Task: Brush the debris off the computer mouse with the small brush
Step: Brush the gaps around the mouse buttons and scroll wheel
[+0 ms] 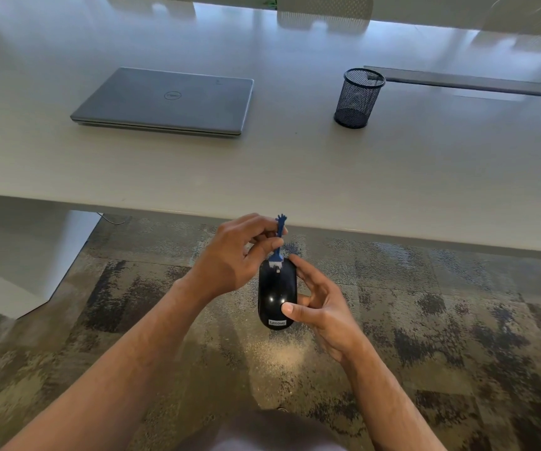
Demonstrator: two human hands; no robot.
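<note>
A pale, smooth bench [295,164] carries a closed grey laptop [165,102] and a black wire-mesh cup [357,97], above mottled brown carpet [425,304]. Below the bench edge, the right hand [319,307] grips a glossy black mouse [275,294] while the left hand [236,255] pinches a small blue brush [279,242], its pale bristles touching the mouse's front.

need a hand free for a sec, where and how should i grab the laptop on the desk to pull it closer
Take the laptop by its near front edge, coming from the person's side of the table. It lies closed and flat, so the thin lip facing the table edge is the nearest graspable part; a thumb on the lid and fingers under the lip would probably hold it. The mesh cup stands well off to its right, so nothing blocks that approach.
</note>
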